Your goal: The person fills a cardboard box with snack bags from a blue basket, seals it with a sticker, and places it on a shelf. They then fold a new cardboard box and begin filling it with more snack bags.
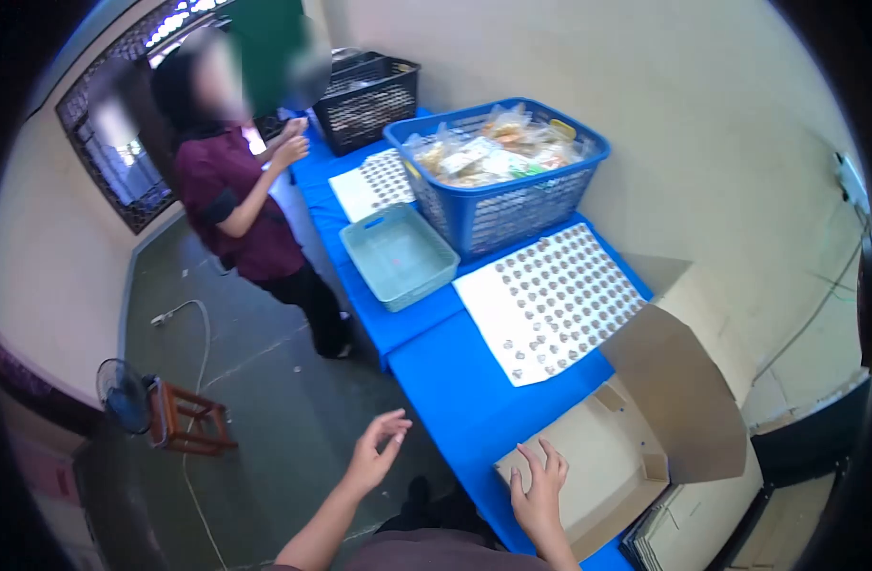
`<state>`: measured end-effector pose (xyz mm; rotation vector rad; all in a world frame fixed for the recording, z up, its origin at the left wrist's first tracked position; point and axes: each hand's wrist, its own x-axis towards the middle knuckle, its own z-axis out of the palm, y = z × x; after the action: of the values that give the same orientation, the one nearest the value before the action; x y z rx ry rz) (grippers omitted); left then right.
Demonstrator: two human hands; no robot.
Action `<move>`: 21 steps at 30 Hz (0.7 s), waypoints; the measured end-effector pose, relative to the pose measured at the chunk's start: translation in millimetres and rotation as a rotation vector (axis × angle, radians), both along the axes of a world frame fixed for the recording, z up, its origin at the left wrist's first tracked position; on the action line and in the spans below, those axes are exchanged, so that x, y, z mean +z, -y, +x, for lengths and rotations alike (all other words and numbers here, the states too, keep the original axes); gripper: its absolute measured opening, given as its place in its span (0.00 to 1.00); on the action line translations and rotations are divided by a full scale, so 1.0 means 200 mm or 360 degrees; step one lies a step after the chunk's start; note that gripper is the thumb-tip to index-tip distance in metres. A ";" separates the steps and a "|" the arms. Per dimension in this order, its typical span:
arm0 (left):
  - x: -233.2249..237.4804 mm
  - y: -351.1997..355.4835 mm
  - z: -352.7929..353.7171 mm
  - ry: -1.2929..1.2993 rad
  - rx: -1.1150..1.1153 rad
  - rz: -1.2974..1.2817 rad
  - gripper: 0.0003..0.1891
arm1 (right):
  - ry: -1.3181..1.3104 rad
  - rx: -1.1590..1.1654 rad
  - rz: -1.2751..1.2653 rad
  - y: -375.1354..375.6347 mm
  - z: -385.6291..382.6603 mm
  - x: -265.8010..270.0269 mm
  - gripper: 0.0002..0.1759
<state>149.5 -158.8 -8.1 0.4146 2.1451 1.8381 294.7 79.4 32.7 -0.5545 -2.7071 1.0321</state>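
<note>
My left hand (377,451) hovers over the floor beside the table's front edge, its fingers apart and nothing in it. My right hand (540,481) is at the near left side of an open cardboard box (597,476), fingers spread and curved over its edge; whether they touch it I cannot tell. The box's raised brown lid (683,395) leans to the right. Beyond the box, a white sheet (498,324) with rows of small brown pieces lies on the blue tablecloth (455,381).
A blue basket (498,214) full of plastic packets, a pale green tray (398,257), a second sheet (355,197) and a black crate (367,114) stand farther along. A person in maroon (236,200) stands left of the table. A fan (125,395) and stool (188,419) are on the floor.
</note>
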 end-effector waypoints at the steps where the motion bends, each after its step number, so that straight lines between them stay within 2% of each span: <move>1: 0.02 -0.05 -0.07 -0.0033 -0.0021 0.0022 0.17 | 0.0024 -0.0104 0.0004 -0.04 0.04 0.01 0.21; 6: 0.07 -0.38 -0.32 -0.0135 0.0063 0.0371 0.14 | 0.0069 -0.0414 0.0146 -0.24 0.18 -0.01 0.23; 9: 0.03 -0.57 -0.43 -0.0081 0.0012 0.0543 0.12 | 0.0294 -0.0595 0.0220 -0.30 0.21 0.03 0.27; 13: 0.09 -0.75 -0.63 -0.0270 -0.0080 0.0431 0.10 | 0.0258 -0.0800 0.0330 -0.31 0.11 0.09 0.27; 14: 0.12 -0.78 -0.72 -0.0274 -0.0124 0.0440 0.10 | 0.0252 -0.0845 0.0329 -0.29 0.07 0.10 0.27; 16: 0.17 -0.79 -0.95 -0.0526 -0.0027 0.0426 0.10 | 0.0276 -0.0881 0.0661 -0.26 -0.03 0.11 0.30; 21: 0.46 -0.78 -1.63 -0.0740 -0.0005 0.0625 0.08 | 0.0220 -0.1033 0.0429 -0.08 -0.47 -0.03 0.30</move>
<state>-175.8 -1.8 83.1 1.0189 2.0230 2.3490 200.8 96.4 26.9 -1.3583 -2.4204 0.4635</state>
